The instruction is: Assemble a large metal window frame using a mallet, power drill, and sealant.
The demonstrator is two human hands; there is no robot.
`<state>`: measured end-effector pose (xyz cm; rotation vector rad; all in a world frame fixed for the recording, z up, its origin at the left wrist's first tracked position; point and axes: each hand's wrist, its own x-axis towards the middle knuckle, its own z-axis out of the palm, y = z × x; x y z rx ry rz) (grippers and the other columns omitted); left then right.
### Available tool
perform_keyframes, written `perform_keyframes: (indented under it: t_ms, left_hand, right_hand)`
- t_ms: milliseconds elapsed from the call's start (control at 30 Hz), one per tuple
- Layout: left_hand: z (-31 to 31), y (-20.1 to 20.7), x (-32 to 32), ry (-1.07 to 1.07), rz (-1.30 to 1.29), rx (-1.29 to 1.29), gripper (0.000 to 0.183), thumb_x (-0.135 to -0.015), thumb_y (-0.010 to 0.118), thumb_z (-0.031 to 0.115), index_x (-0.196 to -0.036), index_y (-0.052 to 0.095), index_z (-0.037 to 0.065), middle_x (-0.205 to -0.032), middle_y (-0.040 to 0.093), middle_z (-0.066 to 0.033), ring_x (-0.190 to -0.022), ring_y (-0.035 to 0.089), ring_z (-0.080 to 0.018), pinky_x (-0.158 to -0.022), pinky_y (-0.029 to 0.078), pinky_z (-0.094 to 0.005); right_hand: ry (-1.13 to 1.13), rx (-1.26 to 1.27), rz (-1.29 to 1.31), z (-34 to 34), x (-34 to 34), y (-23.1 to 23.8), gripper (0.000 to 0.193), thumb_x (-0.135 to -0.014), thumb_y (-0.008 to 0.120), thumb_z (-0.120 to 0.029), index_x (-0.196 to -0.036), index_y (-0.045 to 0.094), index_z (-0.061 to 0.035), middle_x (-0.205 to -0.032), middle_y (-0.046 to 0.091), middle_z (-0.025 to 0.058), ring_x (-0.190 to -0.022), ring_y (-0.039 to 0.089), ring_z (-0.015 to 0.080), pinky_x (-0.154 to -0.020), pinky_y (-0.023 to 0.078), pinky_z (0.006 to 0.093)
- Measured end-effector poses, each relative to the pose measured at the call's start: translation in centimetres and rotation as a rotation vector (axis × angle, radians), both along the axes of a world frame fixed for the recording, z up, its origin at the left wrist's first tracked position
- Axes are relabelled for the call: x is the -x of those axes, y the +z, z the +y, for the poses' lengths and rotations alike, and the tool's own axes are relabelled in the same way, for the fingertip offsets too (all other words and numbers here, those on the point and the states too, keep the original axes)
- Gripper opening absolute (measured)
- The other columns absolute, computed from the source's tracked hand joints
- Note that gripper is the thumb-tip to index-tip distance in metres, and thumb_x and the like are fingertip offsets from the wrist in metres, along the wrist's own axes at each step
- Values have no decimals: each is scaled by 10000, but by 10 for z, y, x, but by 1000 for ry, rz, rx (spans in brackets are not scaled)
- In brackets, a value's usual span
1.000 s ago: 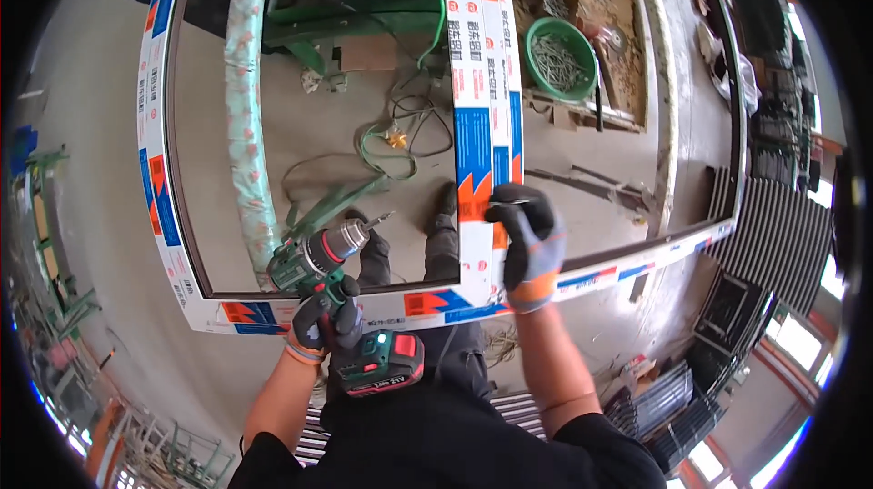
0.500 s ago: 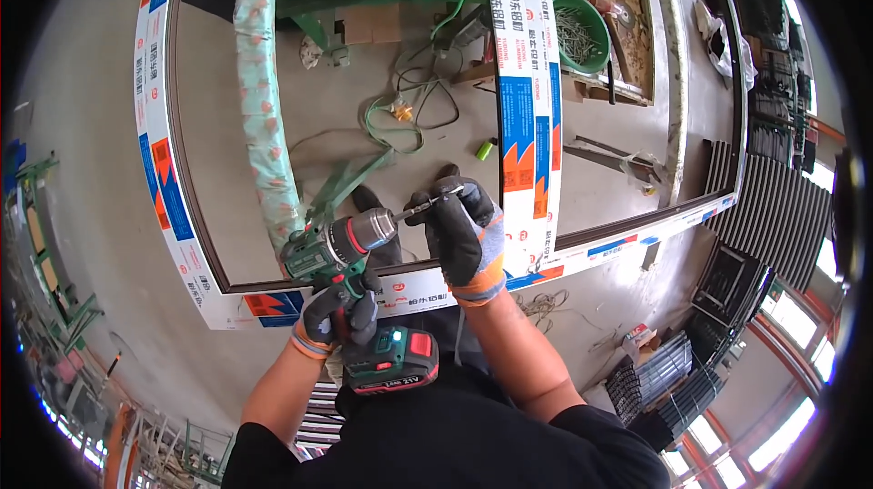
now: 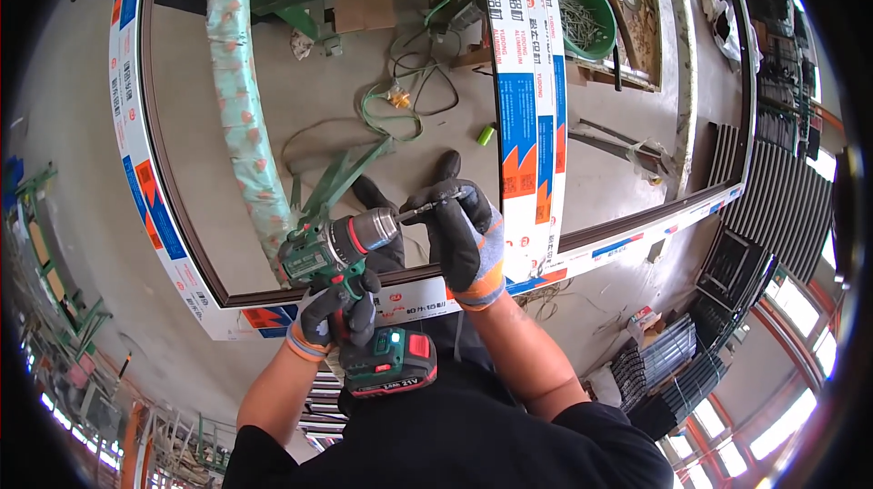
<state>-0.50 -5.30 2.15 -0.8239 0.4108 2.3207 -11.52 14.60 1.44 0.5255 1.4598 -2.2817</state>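
Observation:
In my gloved left hand (image 3: pixel 338 316) is the grip of a green and black cordless drill (image 3: pixel 320 251), its battery pack (image 3: pixel 391 360) hanging toward my body. The chuck (image 3: pixel 374 229) points right, with a thin driver bit (image 3: pixel 416 211) sticking out of it. My gloved right hand (image 3: pixel 462 239) pinches around the far end of that bit; the fingers hide whether a screw sits at the tip. Both hands are above the near edge of a dark brown window frame (image 3: pixel 273 298) wrapped in white, blue and orange printed film.
A padded support bar (image 3: pixel 238 89) runs under the frame at left. At the upper right, a green bowl (image 3: pixel 585 18) of screws sits on a worn bench. Cables (image 3: pixel 400 112) and a small bright green object (image 3: pixel 486 135) lie on the floor. Stacked dark profiles (image 3: pixel 791 207) stand at right.
The view has shifted slightly, so the left part of the frame sits further left. My hands keep nearly the same hold on the drill and bit.

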Motion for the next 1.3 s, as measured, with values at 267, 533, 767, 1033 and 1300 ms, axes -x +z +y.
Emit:
perform_keyframes:
  t_ms: [267,533,767,1033,1300]
  left_hand:
    - [16,-6,22,-86,-41,8,508,-901,605,398,-1196,503,-3,-652,526,-65,-518,524,-197,-490,433,-313]
    - [19,-28,56,-77,-166,-55,495,-917,602,370,-1209,510,-19,-660,587,-73,-504,584,-209,-462,480,-313]
    - [19,-48,71,-206,-20,-82,547,-894,632,399,-1261,512,12,-687,597,-94,-487,570,-200,-464,475,-300]
    - [32,-50,86,-238,-11,-129,580,-883,642,395,-1233,503,-46,-683,597,-86,-487,580,-192,-460,477,-280]
    - [33,-57,84,-224,6,-176,606,-889,645,413,-1231,493,-64,-679,592,-77,-491,587,-191,-467,484,-280]
  right_hand:
    - [-134,-251,129,-16,-2,-15,178,-1006,499,-195,-1068,573,-46,-1013,659,114,-963,655,241,-897,531,370]
    - [-489,231,-231,-11,4,-42,263,-1001,527,-202,-1226,593,-82,-1217,619,66,-1038,636,186,-910,515,328]
    - [-615,296,-181,-13,7,-47,186,-1010,521,-183,-1143,610,-89,-1267,620,100,-1205,569,218,-1041,427,370]
    - [-645,375,-103,-11,13,-52,264,-1029,481,-336,-1181,565,-136,-1155,631,50,-1087,605,226,-897,493,370]
    - [-588,380,-55,-8,12,-53,265,-1040,440,-308,-1158,573,-111,-1194,627,100,-1192,527,231,-1009,408,386]
